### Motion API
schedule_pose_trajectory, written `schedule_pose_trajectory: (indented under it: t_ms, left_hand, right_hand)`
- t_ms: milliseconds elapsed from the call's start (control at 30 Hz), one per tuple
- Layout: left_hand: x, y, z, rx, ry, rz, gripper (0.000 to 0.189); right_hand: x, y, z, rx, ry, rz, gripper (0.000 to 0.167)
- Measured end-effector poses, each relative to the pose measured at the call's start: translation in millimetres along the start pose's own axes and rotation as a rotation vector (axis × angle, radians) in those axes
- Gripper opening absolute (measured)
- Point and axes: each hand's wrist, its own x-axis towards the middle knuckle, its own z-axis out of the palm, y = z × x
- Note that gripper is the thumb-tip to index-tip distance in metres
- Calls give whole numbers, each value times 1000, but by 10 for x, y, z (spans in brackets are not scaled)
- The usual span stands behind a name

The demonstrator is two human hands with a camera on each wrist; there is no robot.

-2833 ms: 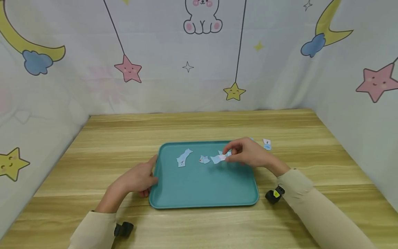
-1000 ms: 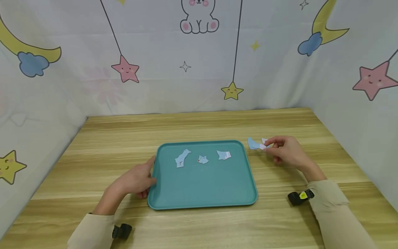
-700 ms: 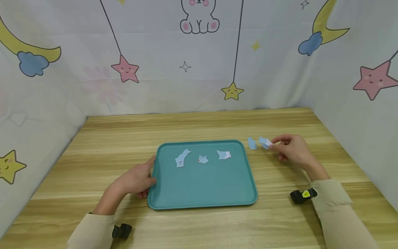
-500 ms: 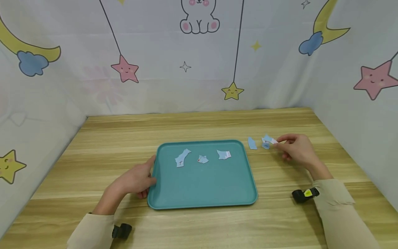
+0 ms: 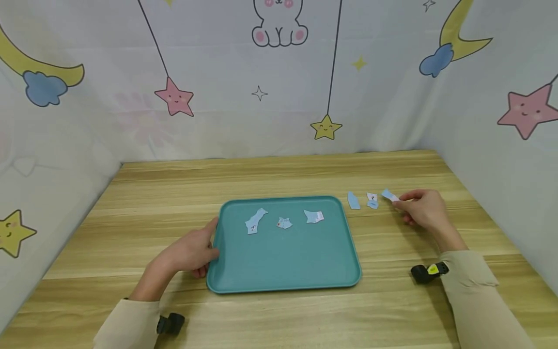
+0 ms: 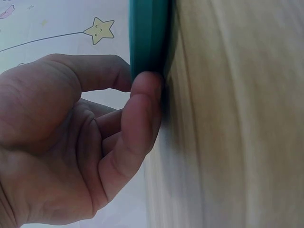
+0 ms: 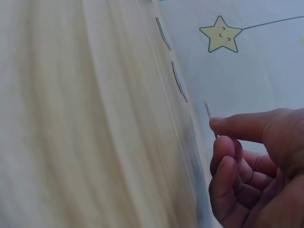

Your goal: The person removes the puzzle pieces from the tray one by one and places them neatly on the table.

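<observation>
In the head view, my right hand (image 5: 425, 211) pinches a light blue and white puzzle piece (image 5: 390, 195) between thumb and fingers. The right wrist view shows that held puzzle piece (image 7: 207, 110) edge-on, raised off the table. To its left, a blue-and-white puzzle piece (image 5: 372, 200) and a plain blue one (image 5: 353, 200) lie on the wood. My left hand (image 5: 189, 252) grips the left rim of a teal tray (image 5: 283, 266), its thumb and fingers on either side of the edge (image 6: 147, 42). Inside lie three puzzle pieces: left (image 5: 255, 221), middle (image 5: 285, 223) and right (image 5: 314, 216).
The wooden table (image 5: 174, 184) stands against a white cloth backdrop (image 5: 226, 131) printed with stars, moons and a bear. The cloth also borders the table on both sides. A small black camera is strapped on each wrist.
My right hand has carried its puzzle piece from over the tray out to the right, past the two pieces on the table. My left hand and the tray have stayed in place.
</observation>
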Motion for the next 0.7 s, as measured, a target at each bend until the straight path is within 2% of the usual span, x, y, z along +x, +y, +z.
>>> schedule_pose_trajectory:
  t_ms: [700]
  left_hand:
    - [14, -9, 3, 6, 10, 7, 88]
  right_hand:
    - [40, 42, -9, -42, -31, 25, 40]
